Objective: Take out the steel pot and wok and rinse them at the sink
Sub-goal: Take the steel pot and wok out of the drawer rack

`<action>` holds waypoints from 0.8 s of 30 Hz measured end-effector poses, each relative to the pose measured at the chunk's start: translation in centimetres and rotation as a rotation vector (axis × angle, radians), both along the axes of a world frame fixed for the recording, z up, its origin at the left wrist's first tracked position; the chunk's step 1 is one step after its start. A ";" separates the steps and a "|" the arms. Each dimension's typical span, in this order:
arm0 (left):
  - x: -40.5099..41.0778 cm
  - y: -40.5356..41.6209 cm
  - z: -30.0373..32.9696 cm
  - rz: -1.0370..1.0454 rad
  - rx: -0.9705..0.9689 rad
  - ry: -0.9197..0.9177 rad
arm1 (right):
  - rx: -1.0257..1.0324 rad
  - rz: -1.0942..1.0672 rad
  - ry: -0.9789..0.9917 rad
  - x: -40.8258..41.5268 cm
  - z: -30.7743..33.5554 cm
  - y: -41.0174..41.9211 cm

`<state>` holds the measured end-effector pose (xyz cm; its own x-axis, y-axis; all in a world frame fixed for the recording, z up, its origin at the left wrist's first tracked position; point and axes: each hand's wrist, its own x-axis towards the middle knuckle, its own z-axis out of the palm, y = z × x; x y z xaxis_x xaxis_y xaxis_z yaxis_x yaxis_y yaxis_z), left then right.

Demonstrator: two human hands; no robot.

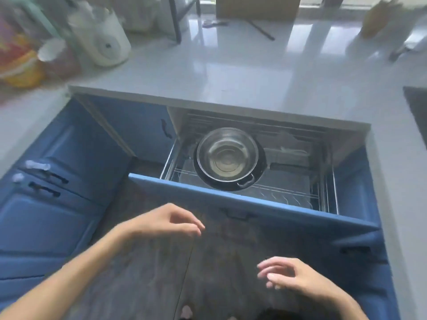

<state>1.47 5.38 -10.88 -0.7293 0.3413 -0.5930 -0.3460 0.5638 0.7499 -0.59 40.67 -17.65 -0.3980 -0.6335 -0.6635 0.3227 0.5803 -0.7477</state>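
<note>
The steel pot [227, 155] sits inside the black wok [261, 167], and both rest on the wire rack [288, 192] of a pulled-out blue drawer [254, 202] under the grey counter [231, 72]; the pot is upright and looks empty, with one small handle [246, 182] pointing toward the drawer front; only a dark rim of the wok shows around the pot. The left hand [166, 221] hovers in front of the drawer, over the dark floor [150, 262], with the fingers loosely curled and holding nothing; the right hand [284, 273] is lower and nearer to the camera, fingers also relaxed and empty; neither hand touches the drawer or the pot. At the far left of the counter stands a white appliance [104, 40], blurred; a corner of the dark sink [418, 105] shows at the right edge; blue cupboard doors [57, 181] are at the left.
</note>
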 end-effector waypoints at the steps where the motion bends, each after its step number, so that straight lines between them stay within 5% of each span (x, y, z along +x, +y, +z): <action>1: -1.7 -1.4 1.7 0.057 -0.002 0.047 | -0.026 -0.052 0.010 -0.9 2.1 1.0; 5: -12.3 -5.3 1.6 0.216 -0.146 0.274 | -0.007 -0.406 0.222 -7.5 5.4 0.0; 8: -20.2 -6.8 -2.2 0.188 -0.259 0.263 | 0.054 -0.474 0.316 -12.7 3.5 -3.3; 13: -30.3 -8.3 -9.8 0.167 -0.302 0.291 | 0.216 -0.453 0.326 -19.0 -5.3 -8.3; 18: -36.7 -10.3 -17.7 -0.077 -0.511 0.218 | 0.348 -0.472 0.367 -22.0 -13.7 -11.9; 24: -39.4 -10.4 -21.8 -0.151 -0.488 0.216 | 0.487 -0.242 0.520 -22.5 -19.1 -12.1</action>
<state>-37.93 -4.98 -32.67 -0.8160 0.1747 -0.5510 -0.1014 0.8952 0.4341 -23.13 28.56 -36.78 -0.8275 -0.1714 -0.5347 0.1585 0.8422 -0.5153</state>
